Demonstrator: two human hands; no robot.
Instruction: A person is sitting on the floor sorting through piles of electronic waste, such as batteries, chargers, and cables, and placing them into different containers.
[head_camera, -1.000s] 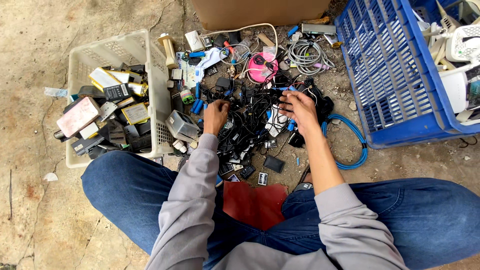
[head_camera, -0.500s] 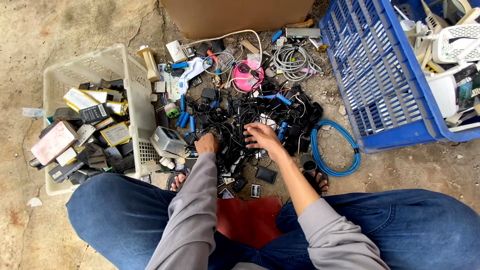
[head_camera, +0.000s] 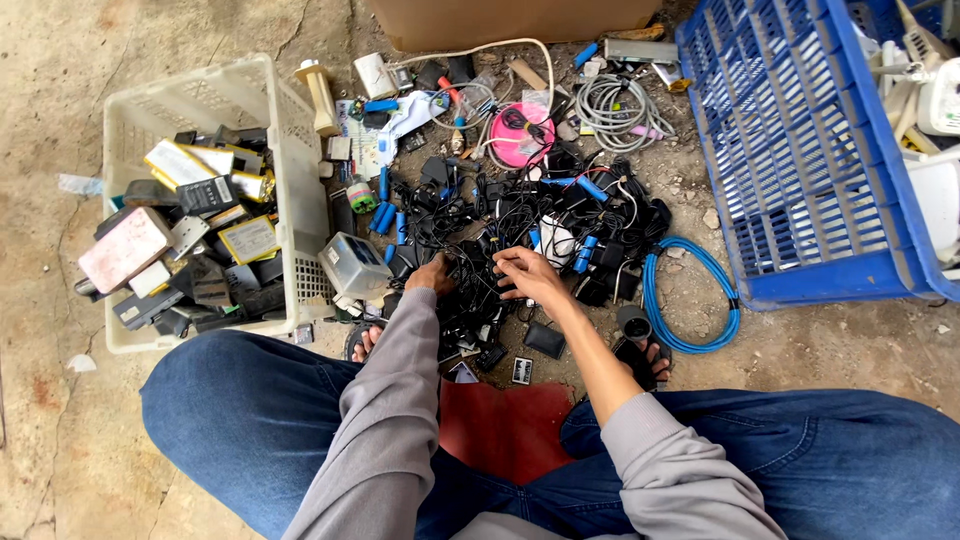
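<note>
Seated position noted, knees in blue denim spread, grey sleeves extended over bare concrete floor (head_camera: 60, 90), rough, stained and cracked.

Left hand (head_camera: 432, 274) found resting on the near left edge of a tangled heap of black cables and chargers (head_camera: 500, 215); fingers buried in the cords, so grip could not be told. Right hand (head_camera: 530, 275) found just beside it, fingers curled and pinching a small black piece at the near edge of the same heap; exact kind of piece too small to make out. Hands close together but not touching.

Heap observed in the middle of the floor, matte black plastic mixed with short blue cylinders and one white plug. Pink round disc (head_camera: 522, 135) lying at its far side, coil of grey cable (head_camera: 610, 100) further right. Glossy blue hose loop (head_camera: 690, 300) lying right of the heap, near the blue slatted plastic crate (head_camera: 800, 150).

White lattice basket (head_camera: 280, 130) standing to the left, filled with flat rectangular batteries and small boxes in grey, gold, pink. Small grey box (head_camera: 355, 265) leaning against its near right corner.

Brown cardboard box (head_camera: 500, 20) cut off at the far edge. Red patch (head_camera: 505, 425) partly hidden between the legs. Crate contents only partly visible at right.
</note>
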